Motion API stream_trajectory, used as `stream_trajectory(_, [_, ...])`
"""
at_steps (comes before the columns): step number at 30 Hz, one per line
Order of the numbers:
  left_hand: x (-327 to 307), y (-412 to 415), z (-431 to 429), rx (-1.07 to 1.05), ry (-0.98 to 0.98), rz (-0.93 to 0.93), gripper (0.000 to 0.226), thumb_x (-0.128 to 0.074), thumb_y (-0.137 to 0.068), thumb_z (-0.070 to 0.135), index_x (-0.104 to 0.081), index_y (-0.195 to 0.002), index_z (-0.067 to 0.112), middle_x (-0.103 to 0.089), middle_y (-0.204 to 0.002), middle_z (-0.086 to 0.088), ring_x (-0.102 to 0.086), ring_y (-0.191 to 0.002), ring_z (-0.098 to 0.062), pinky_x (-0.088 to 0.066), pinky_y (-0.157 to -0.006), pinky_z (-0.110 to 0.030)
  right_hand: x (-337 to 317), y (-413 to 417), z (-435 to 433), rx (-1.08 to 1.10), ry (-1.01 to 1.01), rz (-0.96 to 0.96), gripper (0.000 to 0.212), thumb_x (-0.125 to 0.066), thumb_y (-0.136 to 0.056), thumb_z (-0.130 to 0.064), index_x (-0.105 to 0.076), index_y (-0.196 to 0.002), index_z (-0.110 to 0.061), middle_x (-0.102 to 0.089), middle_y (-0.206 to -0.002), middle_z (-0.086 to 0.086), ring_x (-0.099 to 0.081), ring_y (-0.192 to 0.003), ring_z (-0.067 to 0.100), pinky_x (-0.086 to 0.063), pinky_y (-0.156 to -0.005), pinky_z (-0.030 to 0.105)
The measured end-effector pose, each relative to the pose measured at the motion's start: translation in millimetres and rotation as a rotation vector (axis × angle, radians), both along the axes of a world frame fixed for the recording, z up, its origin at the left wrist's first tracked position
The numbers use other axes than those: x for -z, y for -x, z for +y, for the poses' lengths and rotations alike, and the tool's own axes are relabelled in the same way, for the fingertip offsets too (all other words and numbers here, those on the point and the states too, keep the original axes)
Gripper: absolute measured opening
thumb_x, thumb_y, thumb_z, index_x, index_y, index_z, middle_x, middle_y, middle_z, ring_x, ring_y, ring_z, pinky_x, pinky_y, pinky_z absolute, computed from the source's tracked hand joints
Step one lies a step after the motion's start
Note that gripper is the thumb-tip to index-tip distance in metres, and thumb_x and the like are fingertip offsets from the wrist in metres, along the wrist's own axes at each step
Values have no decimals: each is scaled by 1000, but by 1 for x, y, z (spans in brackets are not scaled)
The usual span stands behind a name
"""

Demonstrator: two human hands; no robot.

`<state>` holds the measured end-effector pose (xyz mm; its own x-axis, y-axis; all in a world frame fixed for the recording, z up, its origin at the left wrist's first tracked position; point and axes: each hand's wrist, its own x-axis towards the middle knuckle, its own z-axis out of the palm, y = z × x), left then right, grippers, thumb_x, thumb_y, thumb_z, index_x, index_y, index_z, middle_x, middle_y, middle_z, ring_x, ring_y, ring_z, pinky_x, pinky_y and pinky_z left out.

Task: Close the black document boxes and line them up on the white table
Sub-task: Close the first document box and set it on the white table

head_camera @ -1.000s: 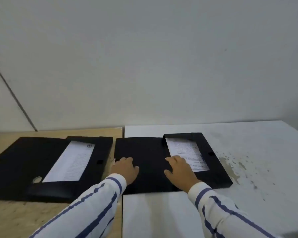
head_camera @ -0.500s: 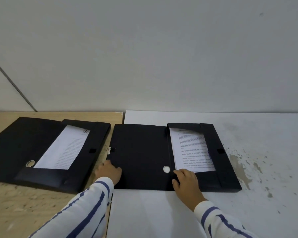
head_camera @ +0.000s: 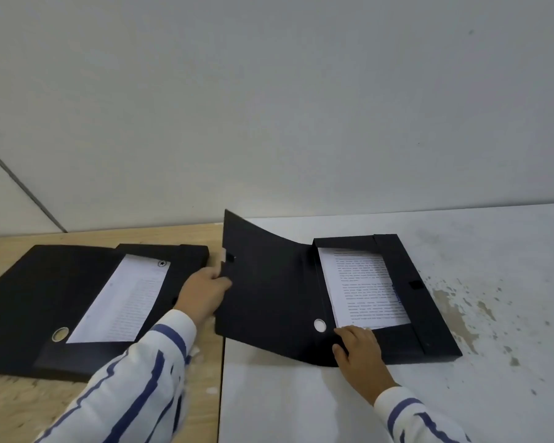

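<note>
Two black document boxes lie open with printed sheets inside. The right box [head_camera: 435, 302] rests on the white table [head_camera: 301, 404]. Its lid [head_camera: 269, 282] is tilted up off the table on the left side, and my left hand [head_camera: 202, 294] grips that lid's left edge. My right hand [head_camera: 359, 350] presses flat on the box's front flap, beside a round finger hole [head_camera: 320, 325]. The left box [head_camera: 45, 302] lies fully open on the wooden table [head_camera: 20, 410], untouched.
A plain grey-white wall stands right behind both tables. The white table's surface is chipped and stained on the right [head_camera: 461, 314]. A narrow seam [head_camera: 221, 378] separates the wooden and white tables.
My left hand has taken hold of the right box's lid edge and raised it from flat to tilted up. The right hand stayed on the front flap.
</note>
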<state>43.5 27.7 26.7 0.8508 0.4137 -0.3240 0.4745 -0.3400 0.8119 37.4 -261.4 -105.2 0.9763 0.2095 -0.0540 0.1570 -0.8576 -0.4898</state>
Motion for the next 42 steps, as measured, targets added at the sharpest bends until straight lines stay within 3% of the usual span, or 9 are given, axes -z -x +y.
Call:
stream_trajectory(3, [-30,0,-40,109,271,-133,26,-54,-90,33,-60,-100,10,-67,-100,-10,-64,-89,-24,-55,-71,-38,-2,-1,-1,-2,-39,31,35,-56,-90,-24,-57,-123,-14,-59,-122,3,-47,-117,19,-35,-111,37])
stream_trajectory(5, [-35,-1,-66,193,317,-197,35,-52,-87,47,-58,-101,16,-66,-106,-6,-64,-99,-24,-55,-85,-44,-7,0,-3,15,-129,50,34,-58,-89,-19,-56,-123,-12,-57,-123,2,-46,-117,18,-36,-109,32])
stream_trajectory(9, [-27,-2,-117,397,254,-284,27,-46,-95,41,-54,-113,23,-62,-112,5,-57,-103,-11,-42,-92,-29,-28,-2,-10,208,-422,112,29,-58,-91,-15,-59,-119,-14,-58,-120,1,-50,-109,12,-36,-97,23])
stream_trajectory(15, [23,-10,-161,629,30,-163,60,-46,-91,51,-31,-144,27,-41,-149,2,-41,-134,-18,-34,-109,-32,-87,-27,-47,467,-1149,325,27,-50,-93,-31,-76,-90,-24,-74,-96,2,-63,-103,26,-49,-94,45])
stream_trajectory(18, [42,-16,-175,655,-73,-74,68,-45,-91,53,-20,-149,27,-25,-157,2,-30,-143,-21,-29,-116,-36,-113,-48,-81,451,-1325,338,37,-52,-86,-49,-71,-105,-24,-72,-110,7,-61,-111,32,-49,-93,45])
stream_trajectory(24, [70,-41,-202,599,-226,62,73,-44,-90,55,-15,-150,25,-9,-162,-1,-19,-147,-26,-23,-119,-42,-139,-79,-136,267,-926,286,35,-46,-94,-46,-48,-128,-43,-56,-126,-9,-55,-114,17,-47,-100,43])
stream_trajectory(27, [82,-52,-212,526,-252,86,76,-46,-89,56,-14,-151,25,-6,-162,-3,-13,-148,-27,-20,-119,-45,-124,-97,-154,277,-707,245,43,-54,-93,-26,-43,-134,-37,-57,-129,5,-55,-118,27,-45,-104,50])
stream_trajectory(33, [97,-63,-226,423,-275,148,80,-48,-90,51,-5,-152,21,7,-162,-4,5,-149,-26,-11,-121,-45,-80,-111,-167,268,-303,260,48,-48,-93,-11,-40,-139,-22,-56,-130,12,-56,-114,29,-47,-100,40])
stream_trajectory(42, [107,-65,-240,388,-416,220,83,-50,-90,49,-1,-152,21,14,-161,-3,13,-148,-26,-12,-119,-44,-29,-101,-150,189,109,207,62,-47,-93,-37,-22,-146,-19,-23,-154,10,-24,-139,31,-30,-112,43])
